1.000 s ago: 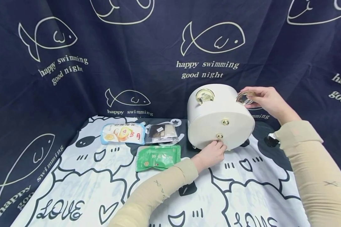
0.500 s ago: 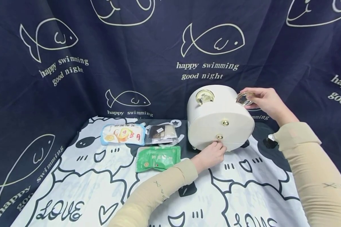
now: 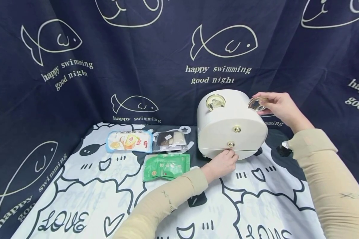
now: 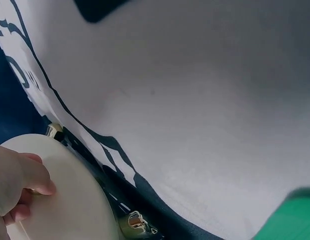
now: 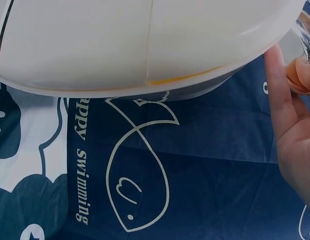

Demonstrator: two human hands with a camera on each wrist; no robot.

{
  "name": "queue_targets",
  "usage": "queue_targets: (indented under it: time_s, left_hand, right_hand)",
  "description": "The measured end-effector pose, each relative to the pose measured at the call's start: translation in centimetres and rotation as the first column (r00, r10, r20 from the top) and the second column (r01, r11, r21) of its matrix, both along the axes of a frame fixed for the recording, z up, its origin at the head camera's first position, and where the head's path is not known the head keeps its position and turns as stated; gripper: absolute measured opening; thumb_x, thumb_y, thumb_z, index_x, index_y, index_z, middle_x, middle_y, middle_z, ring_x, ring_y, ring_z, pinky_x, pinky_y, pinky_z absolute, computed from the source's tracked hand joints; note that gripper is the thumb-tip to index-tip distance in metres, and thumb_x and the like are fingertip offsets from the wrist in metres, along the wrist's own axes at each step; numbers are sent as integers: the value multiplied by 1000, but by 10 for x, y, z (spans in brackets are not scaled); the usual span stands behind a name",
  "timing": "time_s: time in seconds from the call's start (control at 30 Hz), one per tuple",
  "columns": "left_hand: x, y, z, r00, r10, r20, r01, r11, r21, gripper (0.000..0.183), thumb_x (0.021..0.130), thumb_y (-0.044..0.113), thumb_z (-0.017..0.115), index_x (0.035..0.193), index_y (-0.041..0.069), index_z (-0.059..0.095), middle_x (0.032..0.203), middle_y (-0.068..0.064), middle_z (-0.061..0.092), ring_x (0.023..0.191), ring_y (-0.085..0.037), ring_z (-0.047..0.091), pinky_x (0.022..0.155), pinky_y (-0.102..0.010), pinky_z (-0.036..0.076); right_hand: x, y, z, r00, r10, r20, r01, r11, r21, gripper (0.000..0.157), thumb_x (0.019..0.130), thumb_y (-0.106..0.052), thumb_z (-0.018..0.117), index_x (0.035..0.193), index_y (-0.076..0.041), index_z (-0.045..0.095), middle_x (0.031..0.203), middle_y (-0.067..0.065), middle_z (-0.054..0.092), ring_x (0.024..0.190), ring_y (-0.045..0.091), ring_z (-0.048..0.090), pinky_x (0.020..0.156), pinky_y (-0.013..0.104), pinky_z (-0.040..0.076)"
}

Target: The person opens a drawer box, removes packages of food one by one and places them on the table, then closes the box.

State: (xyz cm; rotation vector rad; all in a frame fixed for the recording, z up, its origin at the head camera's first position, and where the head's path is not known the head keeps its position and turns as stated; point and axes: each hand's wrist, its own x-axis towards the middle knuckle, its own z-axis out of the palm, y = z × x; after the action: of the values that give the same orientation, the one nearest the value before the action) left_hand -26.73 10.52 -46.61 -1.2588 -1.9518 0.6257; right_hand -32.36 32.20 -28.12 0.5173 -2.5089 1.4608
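While the left hand (image 3: 222, 162) pinches what is likely the hidden knob of the bottom drawer (image 3: 247, 154), any pull should run straight and slow, with the white box (image 3: 222, 127), by the far edge of the worktop (image 3: 101, 196) toward its right corner, best steadied by the right hand (image 3: 279, 103) clamped on the gold ear (image 3: 254, 104).

In the right half of the frame the box (image 3: 231, 137) stands on the tabletop (image 3: 86, 192), before the curtain (image 3: 161, 59). On its top sit the left ear (image 3: 216, 102) and right ear (image 3: 253, 105); the right hand (image 3: 282, 105) is at the latter. On its front, one knob (image 3: 237, 129) sits above another, and the left hand (image 3: 222, 163) is at the drawer (image 3: 246, 154) beneath. Left of centre lie the pouch (image 3: 129, 140), just right of it the bag (image 3: 172, 141), and in front the packet (image 3: 167, 166).
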Motion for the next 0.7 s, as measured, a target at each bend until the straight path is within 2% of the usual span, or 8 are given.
queue_targets:
  time_s: [0.4, 0.53, 0.7]
  left_hand:
    - [5, 1, 1, 1000, -2, -5, 2, 1000, 7, 31, 94, 18, 43, 89, 28, 72, 97, 5, 55, 90, -15, 50, 76, -27, 40]
    - [9, 2, 4, 997, 48, 55, -48, 999, -2, 30, 95, 19, 45, 93, 29, 72, 99, 5, 57, 92, -15, 50, 75, -27, 41]
    - [15, 1, 9, 982, 113, 148, -123, 991, 56, 23, 93, 20, 49, 100, 26, 71, 101, 5, 57, 93, -14, 50, 75, -25, 42]
  right_hand:
    - [2, 1, -1, 1000, -30, -4, 30, 999, 31, 28, 92, 3, 53, 119, 4, 59, 102, -12, 66, 88, 0, 63, 66, 25, 55]
    - [1, 0, -1, 999, -42, -4, 42, 998, 41, 28, 91, 3, 54, 118, -1, 62, 100, -13, 67, 87, 0, 63, 66, 24, 55]
    - [3, 1, 0, 999, -45, -7, 45, 998, 40, 28, 91, 3, 53, 118, 0, 62, 98, -17, 66, 87, 1, 64, 66, 25, 56]
